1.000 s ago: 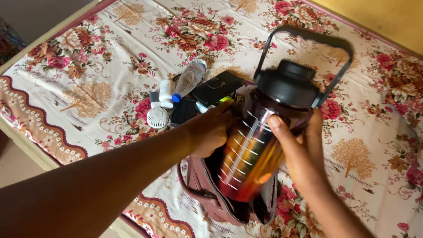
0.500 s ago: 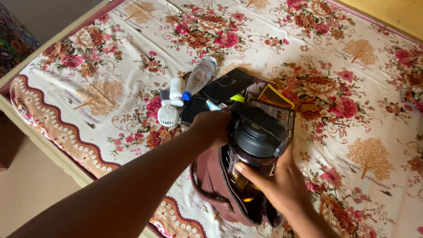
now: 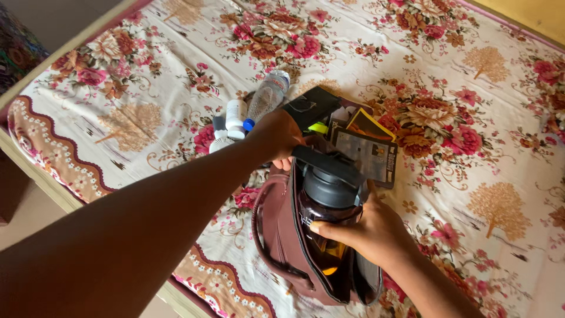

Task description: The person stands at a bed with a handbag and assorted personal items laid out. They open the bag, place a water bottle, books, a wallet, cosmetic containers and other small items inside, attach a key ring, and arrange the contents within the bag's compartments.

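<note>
A large dark bottle (image 3: 329, 203) with a black lid and carry handle stands inside an open maroon bag (image 3: 282, 235) on the bed. My right hand (image 3: 368, 232) grips the bottle's body just below the lid. My left hand (image 3: 276, 136) is at the far edge of the bag's opening, fingers curled on the rim beside the bottle's handle. Only the bottle's top and part of its amber side show above the bag.
On the floral bedsheet (image 3: 471, 88) behind the bag lie a clear plastic bottle (image 3: 266, 97), a small white bottle (image 3: 236, 115), a black case (image 3: 312, 106) and dark booklets (image 3: 371, 153). The bed's edge (image 3: 35, 171) runs along the left, floor beyond.
The big bottle went from held above the bag to lowered deep into it. My left hand shifted along the bag's rim; my right hand stayed on the bottle.
</note>
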